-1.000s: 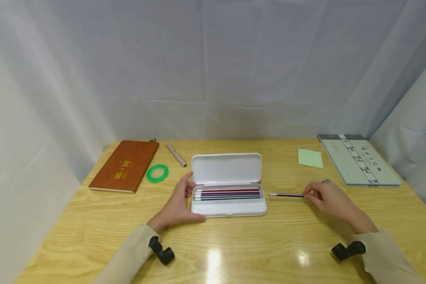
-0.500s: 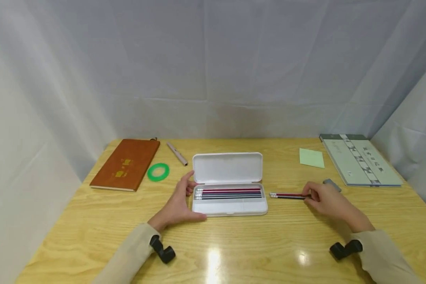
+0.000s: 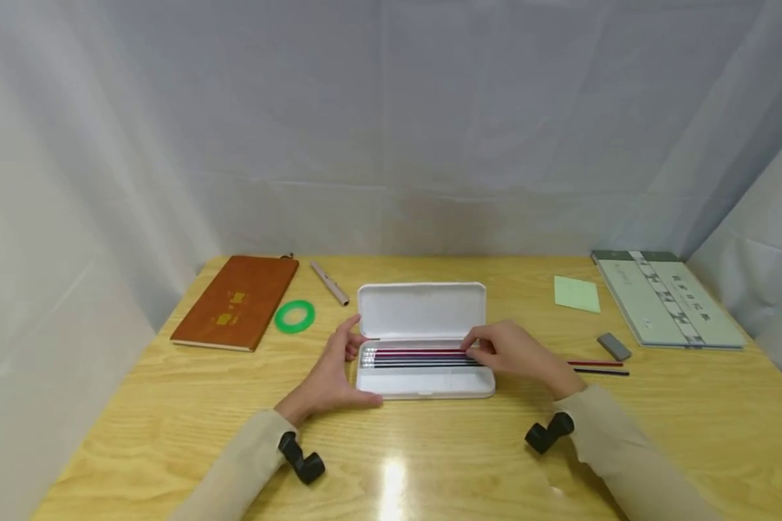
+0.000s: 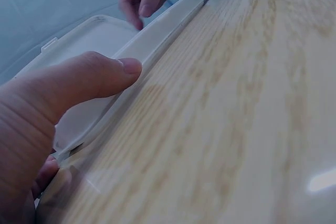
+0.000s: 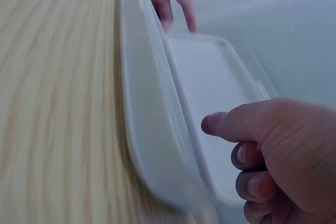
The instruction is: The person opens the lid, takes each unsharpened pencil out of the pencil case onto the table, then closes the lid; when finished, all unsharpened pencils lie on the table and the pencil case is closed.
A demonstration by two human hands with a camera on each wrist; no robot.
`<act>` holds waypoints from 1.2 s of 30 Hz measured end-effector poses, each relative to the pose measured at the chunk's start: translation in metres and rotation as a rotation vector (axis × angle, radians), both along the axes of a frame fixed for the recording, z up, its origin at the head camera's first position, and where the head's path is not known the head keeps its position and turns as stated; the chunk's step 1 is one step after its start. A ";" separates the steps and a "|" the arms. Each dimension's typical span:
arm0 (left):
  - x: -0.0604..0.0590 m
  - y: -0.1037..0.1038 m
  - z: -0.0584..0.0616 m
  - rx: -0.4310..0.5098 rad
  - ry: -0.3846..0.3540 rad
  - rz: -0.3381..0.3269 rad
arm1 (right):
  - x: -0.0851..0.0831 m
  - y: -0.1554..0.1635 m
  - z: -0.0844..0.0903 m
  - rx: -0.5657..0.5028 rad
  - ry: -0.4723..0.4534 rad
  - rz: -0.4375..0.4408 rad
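A white pencil case (image 3: 423, 385) lies with its lid raised on the wooden table. Several red, purple and dark pencils (image 3: 423, 354) lie side by side in its back compartment, silver-capped ends to the left. My left hand (image 3: 329, 376) grips the left end, thumb (image 4: 115, 72) on the front wall and fingers behind. Over the right end, my right hand (image 3: 511, 354) has thumb and index fingertips right at the pencil ends; I cannot tell whether they pinch one. Two loose pencils, a red pencil (image 3: 596, 362) and a dark pencil (image 3: 602, 372), lie right of the case, partly hidden by the right hand.
A grey eraser (image 3: 615, 346), a green sticky-note pad (image 3: 576, 294) and a pale green book (image 3: 667, 300) are at the right. To the left are a brown notebook (image 3: 237, 304), a green tape roll (image 3: 278, 318) and a beige pen (image 3: 329, 284).
My right hand has let go of the pencils on the table and moved left to the case. Those pencils now lie beside the eraser. The left hand keeps its hold.
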State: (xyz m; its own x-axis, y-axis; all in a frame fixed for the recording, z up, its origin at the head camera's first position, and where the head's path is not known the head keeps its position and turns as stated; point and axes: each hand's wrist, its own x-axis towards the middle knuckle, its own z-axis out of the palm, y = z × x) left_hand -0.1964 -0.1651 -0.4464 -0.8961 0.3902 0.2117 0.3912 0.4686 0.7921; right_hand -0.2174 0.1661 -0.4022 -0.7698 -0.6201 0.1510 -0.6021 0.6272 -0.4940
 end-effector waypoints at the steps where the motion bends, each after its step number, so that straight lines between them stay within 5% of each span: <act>1: 0.000 0.000 0.000 -0.004 -0.005 0.001 | -0.001 -0.007 0.000 0.004 0.003 0.014; 8: 0.001 0.000 -0.002 -0.006 -0.015 -0.002 | -0.006 -0.038 -0.008 0.063 0.096 0.059; 17: 0.000 0.001 -0.003 0.006 0.002 0.003 | -0.007 -0.050 -0.016 0.098 0.167 -0.011; 36: 0.000 0.001 0.000 -0.007 -0.011 -0.005 | -0.006 -0.065 -0.007 0.178 0.066 -0.116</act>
